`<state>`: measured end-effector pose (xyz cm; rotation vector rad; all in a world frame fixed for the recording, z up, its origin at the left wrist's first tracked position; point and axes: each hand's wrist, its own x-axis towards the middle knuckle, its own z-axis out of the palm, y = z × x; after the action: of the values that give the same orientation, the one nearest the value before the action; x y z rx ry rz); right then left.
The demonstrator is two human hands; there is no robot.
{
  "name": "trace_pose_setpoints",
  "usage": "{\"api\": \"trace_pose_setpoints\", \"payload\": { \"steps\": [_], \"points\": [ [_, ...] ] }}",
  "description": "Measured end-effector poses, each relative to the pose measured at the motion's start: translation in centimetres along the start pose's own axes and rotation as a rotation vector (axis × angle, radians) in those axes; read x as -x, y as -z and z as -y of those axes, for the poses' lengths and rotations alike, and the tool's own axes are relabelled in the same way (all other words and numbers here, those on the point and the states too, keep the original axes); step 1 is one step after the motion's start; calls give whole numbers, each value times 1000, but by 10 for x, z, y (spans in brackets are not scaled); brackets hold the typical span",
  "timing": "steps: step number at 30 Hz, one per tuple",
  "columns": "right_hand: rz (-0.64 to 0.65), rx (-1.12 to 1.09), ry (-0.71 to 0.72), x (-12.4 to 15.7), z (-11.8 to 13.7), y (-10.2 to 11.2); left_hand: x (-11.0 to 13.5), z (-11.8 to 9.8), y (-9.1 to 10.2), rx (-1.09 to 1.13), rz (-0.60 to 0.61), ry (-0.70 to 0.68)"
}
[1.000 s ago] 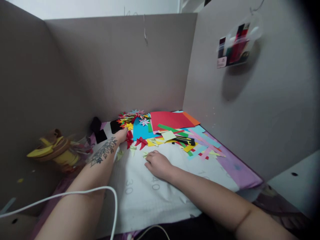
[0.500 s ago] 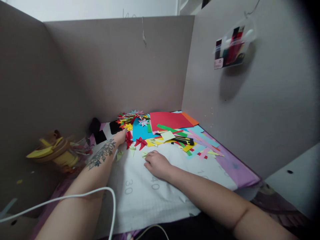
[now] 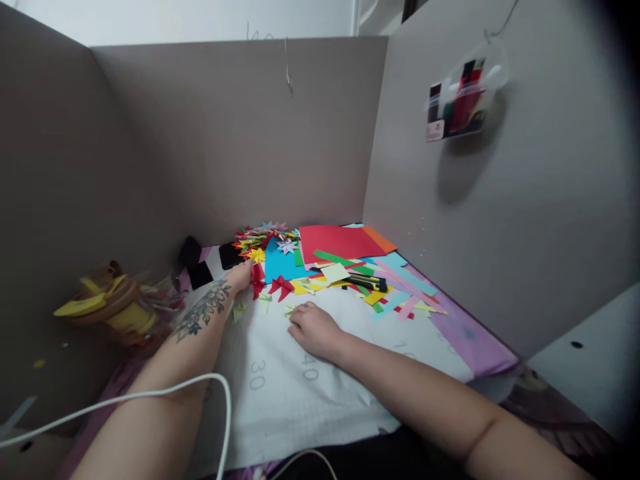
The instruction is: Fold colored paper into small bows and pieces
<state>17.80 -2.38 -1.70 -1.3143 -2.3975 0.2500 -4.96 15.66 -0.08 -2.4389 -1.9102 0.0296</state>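
Observation:
My left hand (image 3: 240, 275) reaches to the far left of the table, its fingers drawn together beside a red folded paper piece (image 3: 257, 280) and just below a yellow paper star (image 3: 257, 255). Whatever its fingertips hold is hidden. Lower on the white sheet rests my right hand (image 3: 315, 328), fingers curled, with a small light green folded paper (image 3: 289, 311) showing at the fingertips. Between the hands lie another red folded piece (image 3: 281, 287) and more light green folded pieces (image 3: 239, 310).
Paper stars (image 3: 265, 233) are heaped at the back, beside blue paper (image 3: 280, 263) and red sheets (image 3: 345, 241). A black-and-yellow box cutter (image 3: 370, 282) lies among coloured strips (image 3: 410, 280). A phone-like black object (image 3: 230, 256) is at left. A white cable (image 3: 150, 392) crosses my left forearm.
The view has shifted very slightly. Both hands and the paper pieces stay in practically the same places.

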Motion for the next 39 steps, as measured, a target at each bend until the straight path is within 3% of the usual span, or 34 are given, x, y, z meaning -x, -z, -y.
{"api": "trace_pose_setpoints", "payload": {
  "steps": [10,16,19,23,25,27,30,35,39],
  "points": [
    [20,-11,-20,0,2,3,21,-13,11,10,-143,41],
    [2,-58,-16,0,0,0,27,5,31,150,-236,131],
    [-59,-145,-32,0,1,1,44,9,49,603,-357,211],
    [-316,-361,-91,1,4,11,94,-19,56,1249,-211,128],
    [-410,-549,-102,1,6,15,122,-42,50,1381,-117,64],
    [-387,-743,-83,1,6,16,144,-64,42,1467,-93,68],
    [-289,-823,-80,1,7,12,159,-86,31,1496,-127,49],
    [-412,-628,-170,-1,10,5,165,-97,18,1288,-405,-74],
    [-436,-701,-135,-1,10,6,169,-94,10,1003,-418,-235]
  ]
}}
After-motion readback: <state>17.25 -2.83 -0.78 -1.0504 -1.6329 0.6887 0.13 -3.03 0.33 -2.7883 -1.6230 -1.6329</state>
